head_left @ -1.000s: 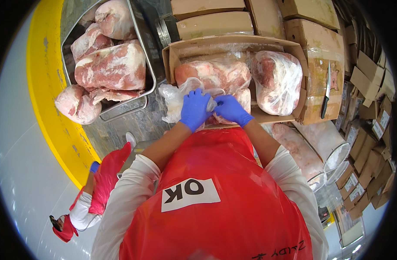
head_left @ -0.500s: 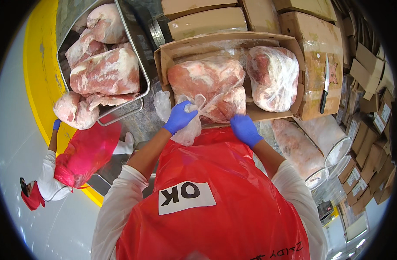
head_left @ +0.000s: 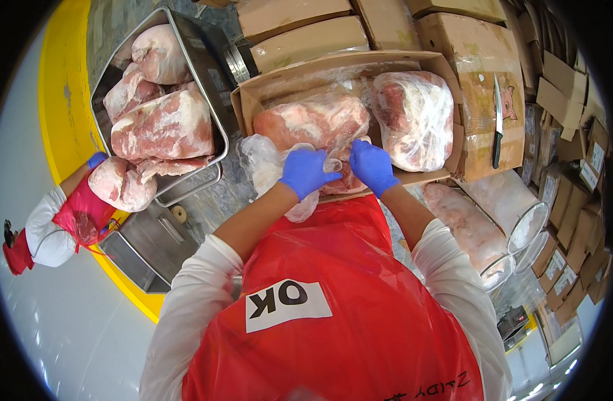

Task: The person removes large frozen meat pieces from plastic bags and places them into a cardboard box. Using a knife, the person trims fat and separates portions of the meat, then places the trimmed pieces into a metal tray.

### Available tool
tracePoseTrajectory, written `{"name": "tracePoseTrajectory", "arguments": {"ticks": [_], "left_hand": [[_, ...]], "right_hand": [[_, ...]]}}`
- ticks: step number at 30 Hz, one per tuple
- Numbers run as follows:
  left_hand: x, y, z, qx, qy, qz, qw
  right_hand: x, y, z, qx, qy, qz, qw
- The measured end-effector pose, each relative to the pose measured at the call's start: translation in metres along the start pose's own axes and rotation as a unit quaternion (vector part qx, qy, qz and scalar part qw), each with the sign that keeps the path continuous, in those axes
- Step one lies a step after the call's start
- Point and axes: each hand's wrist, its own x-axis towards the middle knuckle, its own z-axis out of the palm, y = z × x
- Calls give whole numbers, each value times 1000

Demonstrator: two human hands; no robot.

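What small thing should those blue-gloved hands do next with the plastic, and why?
I'd probably ease the loose plastic film leftward with the left hand, while the right hand steadies the meat. The film bunches around the left hand, and the right hand is close by, at the meat; its exact grip is hidden.

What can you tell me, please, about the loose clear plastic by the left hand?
The loose plastic is thin, crumpled film, see-through with whitish folds. It bunches at the near-left corner of the open cardboard box, around and below the gloved left hand, which touches it; how firmly it is gripped cannot be told. Its lower end hangs by the red apron.
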Motion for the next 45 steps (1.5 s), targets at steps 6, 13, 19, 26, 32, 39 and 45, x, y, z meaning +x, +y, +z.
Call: {"name": "tracePoseTrajectory", "arguments": {"ticks": [6, 13, 19, 26, 32, 39, 45], "left_hand": [[19, 2, 19, 48, -64, 7, 997], [-12, -42, 15, -23, -18, -42, 999], [-44, -68, 13, -25, 7, -85, 996], [-47, -86, 29, -39, 33, -107, 993], [-48, -81, 12, -68, -1, -82, 994], [-40, -55, -11, -46, -139, -59, 987], [-32, -45, -9, -30, -206, -20, 978]], "right_hand": [[6, 12, -3, -30, 46, -5, 998], [-6, 6, -8, 75, 132, 5, 988], [-23, 12, -23, 149, 106, -40, 982], [29, 34, -11, 444, 116, 250, 853], [65, 61, 25, 379, 36, 246, 891], [-5, 65, 28, 306, -50, 263, 914], [5, 54, 2, 391, 207, 114, 890]]}}
